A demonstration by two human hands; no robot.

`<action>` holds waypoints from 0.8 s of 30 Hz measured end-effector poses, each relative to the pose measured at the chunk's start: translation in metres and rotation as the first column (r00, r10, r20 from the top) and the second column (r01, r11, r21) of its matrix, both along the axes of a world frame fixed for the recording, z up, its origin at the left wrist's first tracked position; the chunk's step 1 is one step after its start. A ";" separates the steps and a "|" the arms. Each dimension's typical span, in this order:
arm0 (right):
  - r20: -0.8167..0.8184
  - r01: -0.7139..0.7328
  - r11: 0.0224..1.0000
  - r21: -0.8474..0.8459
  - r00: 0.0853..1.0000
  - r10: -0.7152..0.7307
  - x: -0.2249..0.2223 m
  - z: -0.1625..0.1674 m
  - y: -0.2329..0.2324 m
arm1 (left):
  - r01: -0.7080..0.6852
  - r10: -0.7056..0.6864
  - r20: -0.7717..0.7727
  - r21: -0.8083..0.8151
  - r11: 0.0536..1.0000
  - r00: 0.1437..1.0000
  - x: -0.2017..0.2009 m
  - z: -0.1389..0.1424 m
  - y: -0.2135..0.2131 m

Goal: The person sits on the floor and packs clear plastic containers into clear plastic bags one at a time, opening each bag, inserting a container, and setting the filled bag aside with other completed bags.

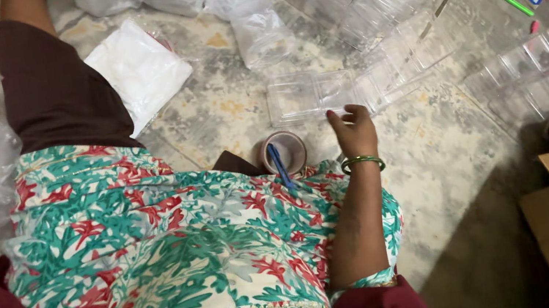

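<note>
Reaching across the floor (pixel 237 108), the right hand (pixel 354 132) has its fingers (pixel 337 120) loosely curled on the near edge of a clear plastic container (pixel 313 94), not yet gripping; a firmer pinch seems needed. Left hand unseen.

The right hand (pixel 354 132) reaches forward at the end of a bare, nearly straight arm, fingers loosely curled, back of the hand up, a green bangle (pixel 362 160) on the wrist; the left hand is out of view.
</note>
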State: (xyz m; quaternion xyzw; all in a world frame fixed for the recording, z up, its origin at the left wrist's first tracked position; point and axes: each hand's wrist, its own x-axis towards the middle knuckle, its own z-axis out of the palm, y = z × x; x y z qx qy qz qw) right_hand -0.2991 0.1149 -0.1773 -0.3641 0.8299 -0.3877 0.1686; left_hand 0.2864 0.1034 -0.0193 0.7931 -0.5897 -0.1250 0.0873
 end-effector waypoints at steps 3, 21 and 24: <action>0.250 0.194 0.981 0.019 0.949 -0.193 -0.020 -0.028 -0.007 | 0.253 -0.252 -0.063 -0.002 0.968 0.966 -0.023 0.035 -0.009; 0.738 0.551 0.829 0.095 0.520 -0.430 -0.019 -0.060 -0.049 | 0.597 -0.283 -0.727 0.211 0.774 0.625 -0.346 -0.133 -0.167; 0.671 0.482 0.870 0.103 0.612 -0.418 -0.014 -0.062 -0.057 | 0.609 -0.256 -0.770 0.209 0.765 0.585 -0.355 -0.144 -0.169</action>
